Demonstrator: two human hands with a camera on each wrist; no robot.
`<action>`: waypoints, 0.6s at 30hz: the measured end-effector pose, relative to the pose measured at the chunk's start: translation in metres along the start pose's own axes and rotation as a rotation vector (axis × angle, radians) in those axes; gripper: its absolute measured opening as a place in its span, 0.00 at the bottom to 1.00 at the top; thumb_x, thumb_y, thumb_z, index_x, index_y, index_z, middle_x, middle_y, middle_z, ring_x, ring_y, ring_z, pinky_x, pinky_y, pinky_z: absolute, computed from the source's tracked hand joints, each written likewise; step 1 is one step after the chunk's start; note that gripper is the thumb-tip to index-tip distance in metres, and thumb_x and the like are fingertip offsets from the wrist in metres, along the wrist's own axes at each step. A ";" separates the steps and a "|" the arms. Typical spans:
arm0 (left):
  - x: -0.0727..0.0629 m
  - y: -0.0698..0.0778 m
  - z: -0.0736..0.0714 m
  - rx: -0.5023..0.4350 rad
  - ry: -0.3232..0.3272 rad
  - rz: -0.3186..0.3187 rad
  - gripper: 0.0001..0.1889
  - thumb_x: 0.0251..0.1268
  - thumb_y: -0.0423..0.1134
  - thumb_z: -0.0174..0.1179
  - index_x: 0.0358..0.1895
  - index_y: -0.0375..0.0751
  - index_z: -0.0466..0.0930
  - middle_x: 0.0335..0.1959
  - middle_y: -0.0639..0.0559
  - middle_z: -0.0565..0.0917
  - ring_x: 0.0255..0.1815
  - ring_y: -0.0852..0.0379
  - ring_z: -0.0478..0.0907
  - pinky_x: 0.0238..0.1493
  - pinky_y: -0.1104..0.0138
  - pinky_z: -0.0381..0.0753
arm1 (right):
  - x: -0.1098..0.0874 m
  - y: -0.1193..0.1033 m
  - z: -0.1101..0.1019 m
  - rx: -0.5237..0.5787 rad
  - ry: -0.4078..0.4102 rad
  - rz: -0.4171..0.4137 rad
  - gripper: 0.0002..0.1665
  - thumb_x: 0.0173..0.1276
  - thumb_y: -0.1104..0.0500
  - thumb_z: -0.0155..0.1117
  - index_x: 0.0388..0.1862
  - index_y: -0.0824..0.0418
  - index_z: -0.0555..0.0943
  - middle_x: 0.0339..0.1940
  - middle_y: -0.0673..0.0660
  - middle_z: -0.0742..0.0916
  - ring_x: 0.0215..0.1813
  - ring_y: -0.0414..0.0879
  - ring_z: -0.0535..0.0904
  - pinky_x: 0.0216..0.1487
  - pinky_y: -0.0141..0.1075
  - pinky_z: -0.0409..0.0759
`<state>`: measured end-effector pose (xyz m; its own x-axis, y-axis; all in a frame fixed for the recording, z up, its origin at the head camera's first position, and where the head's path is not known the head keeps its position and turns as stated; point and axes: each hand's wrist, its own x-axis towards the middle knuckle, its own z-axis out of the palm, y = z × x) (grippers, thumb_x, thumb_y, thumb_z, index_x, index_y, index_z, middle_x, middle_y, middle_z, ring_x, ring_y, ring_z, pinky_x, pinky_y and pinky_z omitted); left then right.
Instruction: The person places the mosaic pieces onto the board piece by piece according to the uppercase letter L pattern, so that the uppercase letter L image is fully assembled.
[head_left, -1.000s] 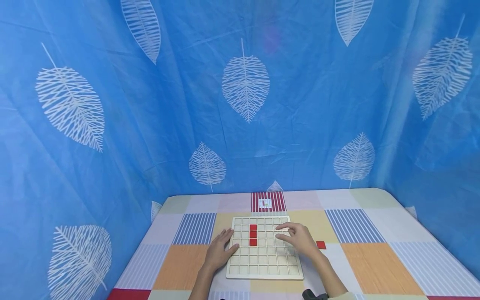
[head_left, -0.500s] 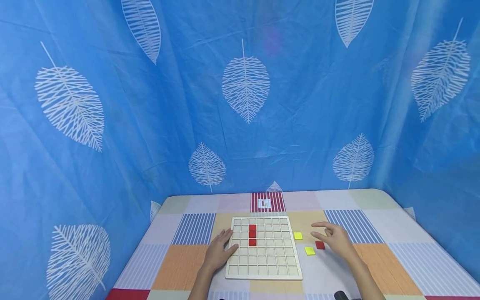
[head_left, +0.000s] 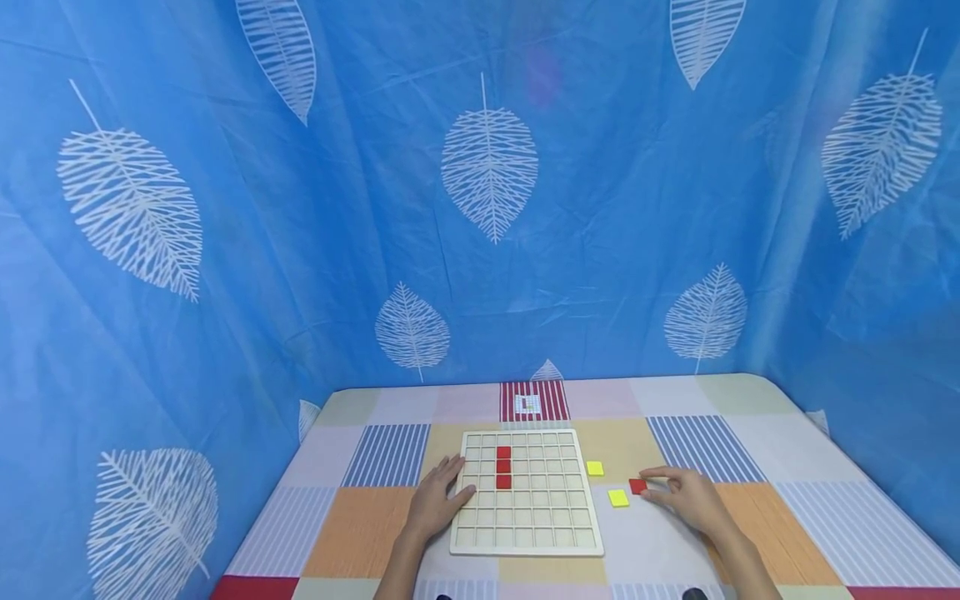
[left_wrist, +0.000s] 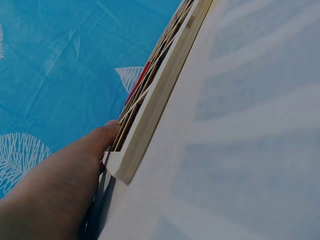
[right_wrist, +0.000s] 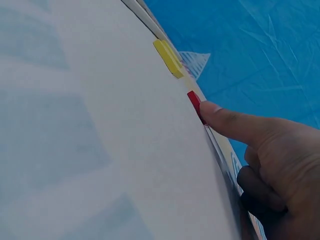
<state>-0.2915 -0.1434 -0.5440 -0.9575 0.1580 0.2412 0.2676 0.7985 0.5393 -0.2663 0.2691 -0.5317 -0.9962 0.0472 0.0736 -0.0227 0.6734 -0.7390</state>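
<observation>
A pale wooden grid board [head_left: 525,551] lies on the table, with three red square tiles [head_left: 503,467] in one column of its upper left cells. My left hand [head_left: 435,502] rests against the board's left edge, thumb over the rim; the left wrist view shows the thumb [left_wrist: 111,128] at the board's corner. To the right of the board, my right hand [head_left: 692,497] pinches a loose red tile [head_left: 636,486] between thumb and index finger. In the right wrist view the thumb presses on that tile [right_wrist: 196,105], and the other fingers are curled below.
Two yellow tiles lie between the board and my right hand, one farther back [head_left: 595,468] and one nearer [head_left: 618,498]. A small printed grid card [head_left: 527,404] is at the table's far edge. Blue leaf-patterned curtain [head_left: 487,317] surrounds the patchwork-covered table.
My right hand has moved right, from over the board to the loose red tile, and closed its fingertips on it. Both yellow tiles came into sight. The left hand stays put.
</observation>
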 end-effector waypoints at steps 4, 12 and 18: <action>-0.001 0.000 -0.002 -0.005 0.009 -0.006 0.32 0.59 0.57 0.58 0.63 0.42 0.70 0.64 0.45 0.69 0.67 0.41 0.59 0.62 0.43 0.60 | 0.001 0.000 0.002 -0.020 -0.007 -0.008 0.21 0.50 0.54 0.74 0.45 0.56 0.84 0.16 0.51 0.71 0.18 0.43 0.60 0.17 0.28 0.58; -0.001 -0.001 -0.002 -0.005 -0.001 -0.007 0.32 0.59 0.57 0.57 0.63 0.43 0.69 0.64 0.45 0.69 0.67 0.42 0.59 0.62 0.43 0.60 | -0.001 -0.002 0.001 -0.018 0.014 -0.009 0.22 0.48 0.50 0.74 0.43 0.56 0.84 0.13 0.49 0.66 0.17 0.42 0.61 0.16 0.28 0.58; -0.001 0.001 0.000 -0.009 -0.003 0.007 0.32 0.59 0.57 0.57 0.63 0.42 0.70 0.64 0.45 0.69 0.67 0.42 0.59 0.62 0.43 0.60 | -0.005 -0.016 -0.006 -0.013 0.048 -0.051 0.22 0.49 0.49 0.74 0.43 0.55 0.82 0.12 0.48 0.63 0.16 0.39 0.57 0.14 0.27 0.55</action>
<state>-0.2908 -0.1431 -0.5438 -0.9559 0.1653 0.2429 0.2754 0.7922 0.5446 -0.2606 0.2624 -0.5164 -0.9885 0.0476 0.1436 -0.0723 0.6855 -0.7245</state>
